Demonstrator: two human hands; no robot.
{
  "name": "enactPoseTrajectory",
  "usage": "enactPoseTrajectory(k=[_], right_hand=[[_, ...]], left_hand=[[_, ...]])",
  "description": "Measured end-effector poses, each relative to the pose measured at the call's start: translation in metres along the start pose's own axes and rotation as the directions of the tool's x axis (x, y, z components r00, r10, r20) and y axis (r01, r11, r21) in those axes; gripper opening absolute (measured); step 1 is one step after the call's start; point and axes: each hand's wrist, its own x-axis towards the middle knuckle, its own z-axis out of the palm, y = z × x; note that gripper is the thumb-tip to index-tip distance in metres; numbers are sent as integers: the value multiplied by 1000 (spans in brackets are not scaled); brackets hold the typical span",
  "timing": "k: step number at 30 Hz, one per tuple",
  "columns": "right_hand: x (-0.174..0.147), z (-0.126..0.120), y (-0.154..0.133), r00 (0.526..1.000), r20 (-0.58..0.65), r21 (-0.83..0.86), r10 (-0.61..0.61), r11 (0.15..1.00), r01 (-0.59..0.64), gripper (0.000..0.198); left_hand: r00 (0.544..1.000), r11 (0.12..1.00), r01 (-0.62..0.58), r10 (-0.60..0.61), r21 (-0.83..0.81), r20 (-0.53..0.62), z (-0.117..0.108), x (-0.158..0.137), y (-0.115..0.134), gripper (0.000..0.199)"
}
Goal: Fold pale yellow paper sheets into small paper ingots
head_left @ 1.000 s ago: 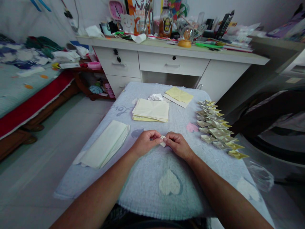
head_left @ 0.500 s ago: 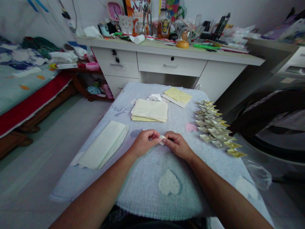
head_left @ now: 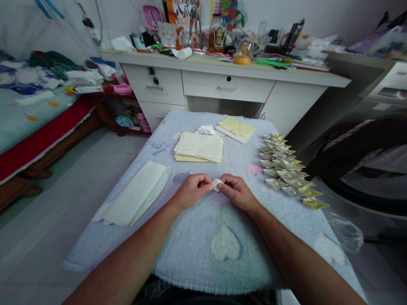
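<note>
At nine o'clock from the work, a bundle of pale folded sheets (head_left: 135, 195) is lying lengthwise on a blue heart-patterned cloth (head_left: 195, 241), unmoved over the past second. Next along, the left hand (head_left: 193, 190) is pinching a small folded paper piece (head_left: 216, 185) between thumb and fingers. At eleven o'clock, a stack of cream and yellow paper sheets (head_left: 199, 146) is sitting undisturbed. The paper piece is resting at the dial's centre, now lying flatter and showing a broader face than a second ago, suggesting its folds are being worked or turned. The right hand (head_left: 237, 190) is clamping the opposite edge, thumb pressing on top; the exact crease is too small to tell. At one o'clock, a yellow sheet (head_left: 235, 126) is lying askew. Between two and three o'clock, rows of folded paper boats (head_left: 288, 175) are standing unchanged, indicating this piece is not yet joining them.
</note>
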Motion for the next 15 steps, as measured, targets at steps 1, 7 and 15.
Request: enactPoseTrajectory(k=[1, 7, 15], right_hand=[[0, 0, 0, 1000, 1, 2, 2, 1000, -2, 31], [0, 0, -1, 1000, 13, 15, 16, 1000, -16, 33], [0, 3, 0, 999, -4, 2, 38, 999, -38, 34]], left_hand=[[1000, 1000, -1, 1, -4, -1, 0, 0, 0, 28], [1000, 1000, -10, 10, 4, -1, 1, 0, -3, 29], [1000, 999, -29, 29, 13, -9, 3, -1, 0, 31]])
